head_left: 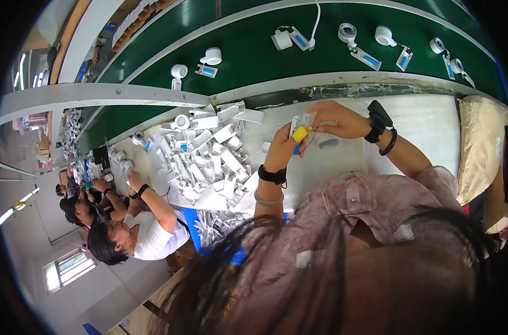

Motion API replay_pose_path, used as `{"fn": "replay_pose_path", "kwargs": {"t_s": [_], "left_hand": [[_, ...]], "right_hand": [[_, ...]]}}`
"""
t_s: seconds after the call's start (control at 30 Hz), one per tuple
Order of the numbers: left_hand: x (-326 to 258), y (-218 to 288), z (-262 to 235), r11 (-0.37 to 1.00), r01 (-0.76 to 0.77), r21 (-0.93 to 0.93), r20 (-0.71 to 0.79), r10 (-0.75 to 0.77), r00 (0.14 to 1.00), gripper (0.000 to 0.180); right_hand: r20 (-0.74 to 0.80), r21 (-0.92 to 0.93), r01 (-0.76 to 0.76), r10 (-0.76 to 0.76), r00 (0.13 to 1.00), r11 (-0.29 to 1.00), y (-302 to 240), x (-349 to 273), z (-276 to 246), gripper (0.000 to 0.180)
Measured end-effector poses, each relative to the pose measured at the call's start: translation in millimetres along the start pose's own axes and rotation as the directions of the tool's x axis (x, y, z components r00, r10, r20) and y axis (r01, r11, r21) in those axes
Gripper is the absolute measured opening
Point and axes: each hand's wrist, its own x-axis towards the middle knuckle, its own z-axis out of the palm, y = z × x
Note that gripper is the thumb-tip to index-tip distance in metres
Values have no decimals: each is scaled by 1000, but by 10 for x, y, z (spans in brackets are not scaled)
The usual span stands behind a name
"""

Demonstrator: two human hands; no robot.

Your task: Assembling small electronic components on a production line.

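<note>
My left hand [280,149] is closed around a small white plastic housing [295,122] with a blue piece [297,149] at its lower end. Across the housing lies a yellow block-shaped part [300,134], with a thin dark wire beside it. My right hand [341,119] meets it from the right, its fingertips drawn together at the housing's upper end and the yellow part. What exactly those fingertips pinch is too small to make out. Left of my hands spreads a heap of white plastic housings [206,153], some with round heads.
Beyond the table edge runs a green conveyor belt [240,61] carrying several white round-headed units [281,39] with blue pieces. A blue bin [193,223] of white parts stands below the heap. Co-workers [148,234] sit at left. A beige cloth [480,148] hangs at right.
</note>
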Motion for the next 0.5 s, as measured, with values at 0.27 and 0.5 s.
{"fn": "replay_pose_path", "kwargs": {"t_s": [0.27, 0.5], "left_hand": [[-118, 4, 150, 969, -43, 243, -67, 61, 996, 15], [-168, 31, 381, 760, -277, 588, 59, 301, 952, 29]], "right_hand": [[213, 481, -244, 158, 964, 842, -253, -336, 94, 9], [202, 552, -261, 177, 963, 792, -292, -456, 358, 9]]}}
